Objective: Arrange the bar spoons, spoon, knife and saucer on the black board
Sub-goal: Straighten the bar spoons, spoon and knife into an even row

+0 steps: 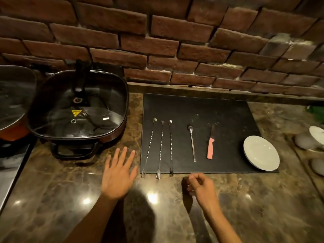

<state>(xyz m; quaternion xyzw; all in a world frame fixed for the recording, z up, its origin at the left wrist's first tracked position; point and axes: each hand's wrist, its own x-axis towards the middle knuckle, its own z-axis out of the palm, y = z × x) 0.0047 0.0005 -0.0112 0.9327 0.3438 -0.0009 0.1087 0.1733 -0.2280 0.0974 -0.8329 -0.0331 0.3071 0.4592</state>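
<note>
On the black board (201, 109) lie three twisted bar spoons (160, 148) side by side at the left, their forked ends past the front edge. Right of them lie a short spoon (192, 144), then a knife (210, 146) with a pink handle. A white saucer (261, 152) rests on the board's right front corner. My left hand (117, 174) hovers flat over the counter left of the board, fingers spread, empty. My right hand (201, 185) is just in front of the board's front edge, fingers curled in, holding nothing.
A square electric pan with a glass lid (78, 109) stands left of the board, with another lidded pan (14, 99) at the far left. White dishes (313, 137) sit at the right edge. A brick wall rises behind the marble counter (254, 207).
</note>
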